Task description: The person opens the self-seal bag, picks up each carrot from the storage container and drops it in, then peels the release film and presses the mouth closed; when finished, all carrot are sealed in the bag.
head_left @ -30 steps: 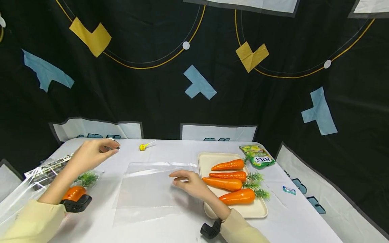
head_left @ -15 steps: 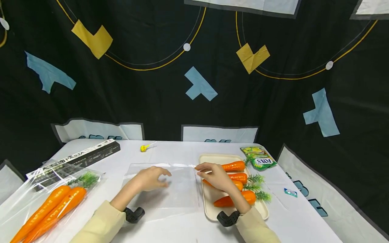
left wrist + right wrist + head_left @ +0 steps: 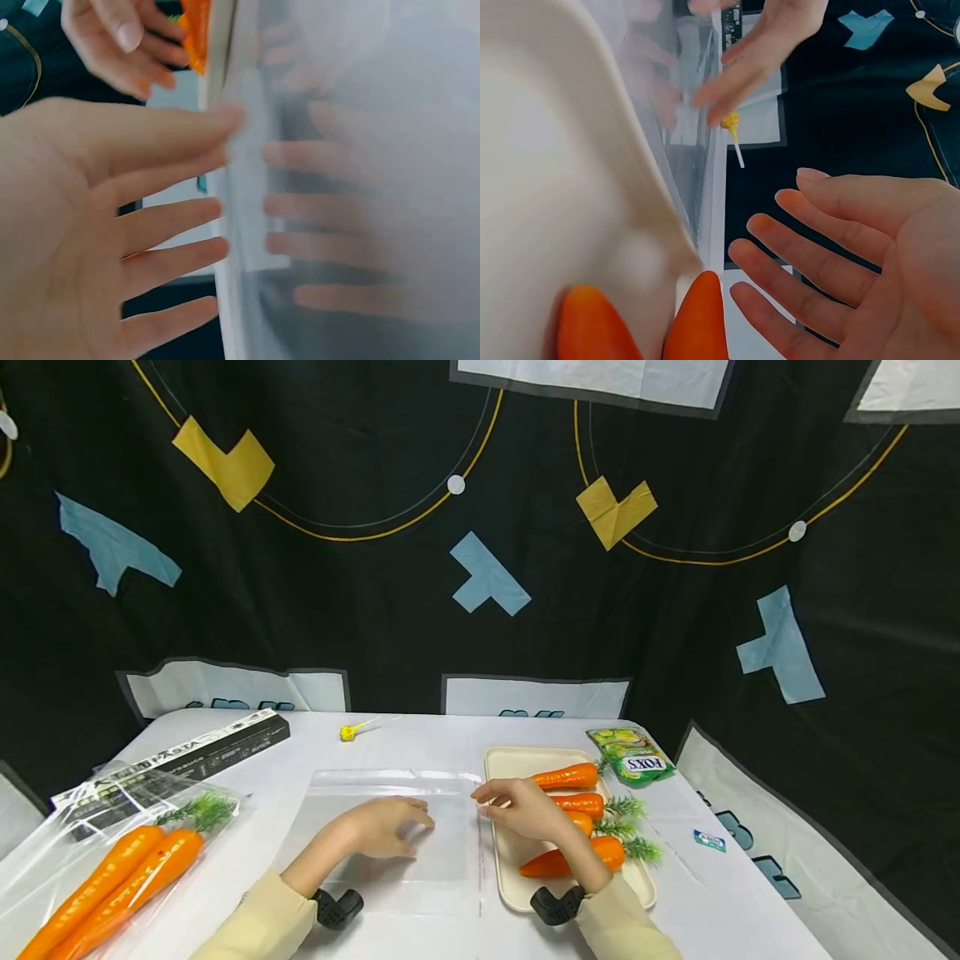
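only in wrist views, reflection of left hand (image 3: 90,217), on plastic (image 3: 435,202)

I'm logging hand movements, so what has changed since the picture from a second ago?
The left hand has moved right, from where it hid part of the black box to over the flat clear bag. The right hand has shifted right, from over that bag to the left side of the tray. Neither visibly holds anything now. The box, bag, tray and bagged carrots look unmoved.
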Action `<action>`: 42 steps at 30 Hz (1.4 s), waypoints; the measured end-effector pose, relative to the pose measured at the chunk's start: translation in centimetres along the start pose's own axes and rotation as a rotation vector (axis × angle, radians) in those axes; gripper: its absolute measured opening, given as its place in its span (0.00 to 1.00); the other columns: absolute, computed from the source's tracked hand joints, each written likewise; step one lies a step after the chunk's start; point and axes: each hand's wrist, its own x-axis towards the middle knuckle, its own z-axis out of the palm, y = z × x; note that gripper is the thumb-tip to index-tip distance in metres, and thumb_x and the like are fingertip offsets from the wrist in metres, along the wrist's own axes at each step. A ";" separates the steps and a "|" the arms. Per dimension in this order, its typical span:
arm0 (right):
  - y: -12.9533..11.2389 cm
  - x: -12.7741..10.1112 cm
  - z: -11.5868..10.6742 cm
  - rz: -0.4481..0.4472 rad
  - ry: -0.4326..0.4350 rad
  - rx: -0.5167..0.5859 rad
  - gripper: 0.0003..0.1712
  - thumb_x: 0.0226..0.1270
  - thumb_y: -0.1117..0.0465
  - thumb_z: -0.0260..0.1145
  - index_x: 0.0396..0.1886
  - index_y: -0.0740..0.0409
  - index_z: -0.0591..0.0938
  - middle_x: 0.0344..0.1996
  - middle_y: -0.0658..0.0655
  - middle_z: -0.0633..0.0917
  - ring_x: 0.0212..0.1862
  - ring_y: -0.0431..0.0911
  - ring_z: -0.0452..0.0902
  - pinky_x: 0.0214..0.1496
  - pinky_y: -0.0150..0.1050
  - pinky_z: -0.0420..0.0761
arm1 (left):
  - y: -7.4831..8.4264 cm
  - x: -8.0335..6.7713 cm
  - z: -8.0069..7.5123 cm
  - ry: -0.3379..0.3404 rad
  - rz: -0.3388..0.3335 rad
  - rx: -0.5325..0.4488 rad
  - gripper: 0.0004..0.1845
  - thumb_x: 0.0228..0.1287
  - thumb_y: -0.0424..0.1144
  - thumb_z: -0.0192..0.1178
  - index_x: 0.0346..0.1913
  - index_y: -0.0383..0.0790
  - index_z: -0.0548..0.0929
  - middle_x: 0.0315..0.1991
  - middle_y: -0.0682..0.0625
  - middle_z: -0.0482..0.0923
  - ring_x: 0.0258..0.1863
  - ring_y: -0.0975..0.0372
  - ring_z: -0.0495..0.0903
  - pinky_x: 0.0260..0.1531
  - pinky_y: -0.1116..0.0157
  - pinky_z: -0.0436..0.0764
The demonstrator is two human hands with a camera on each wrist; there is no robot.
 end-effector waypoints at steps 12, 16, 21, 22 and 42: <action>0.0 0.0 0.0 -0.001 -0.040 -0.031 0.13 0.65 0.66 0.66 0.48 0.65 0.83 0.44 0.59 0.86 0.42 0.49 0.82 0.47 0.38 0.80 | 1.9 0.6 1.6 0.153 -0.105 0.049 0.22 0.46 0.48 0.75 0.45 0.45 0.88 0.48 0.47 0.83 0.48 0.50 0.81 0.44 0.49 0.78; -0.2 0.0 -0.1 -0.017 -0.043 -0.023 0.13 0.64 0.66 0.67 0.47 0.65 0.84 0.43 0.59 0.86 0.42 0.49 0.81 0.47 0.39 0.80 | 1.8 0.5 1.4 0.235 -0.110 0.030 0.09 0.46 0.43 0.75 0.33 0.48 0.90 0.35 0.54 0.86 0.37 0.56 0.83 0.34 0.54 0.80; -0.4 -0.1 -0.2 0.021 -0.055 0.006 0.12 0.63 0.58 0.69 0.43 0.58 0.86 0.39 0.50 0.86 0.42 0.44 0.81 0.46 0.35 0.80 | 1.4 0.7 1.1 0.302 -0.102 -0.002 0.02 0.47 0.40 0.73 0.25 0.51 0.89 0.30 0.56 0.85 0.34 0.57 0.83 0.30 0.56 0.79; -0.5 -0.1 -0.3 0.028 -0.058 0.016 0.12 0.62 0.56 0.70 0.42 0.57 0.86 0.38 0.49 0.86 0.42 0.42 0.81 0.46 0.34 0.79 | 1.3 0.8 1.0 0.311 -0.103 -0.013 0.02 0.48 0.39 0.72 0.25 0.51 0.89 0.30 0.56 0.85 0.34 0.58 0.83 0.30 0.56 0.79; -1.0 0.0 -0.3 0.012 0.043 0.003 0.03 0.59 0.62 0.72 0.29 0.55 0.86 0.27 0.45 0.85 0.32 0.40 0.79 0.36 0.31 0.80 | 0.0 1.3 -0.1 0.298 0.045 -0.263 0.12 0.56 0.43 0.70 0.41 0.42 0.89 0.38 0.54 0.87 0.40 0.55 0.84 0.41 0.55 0.81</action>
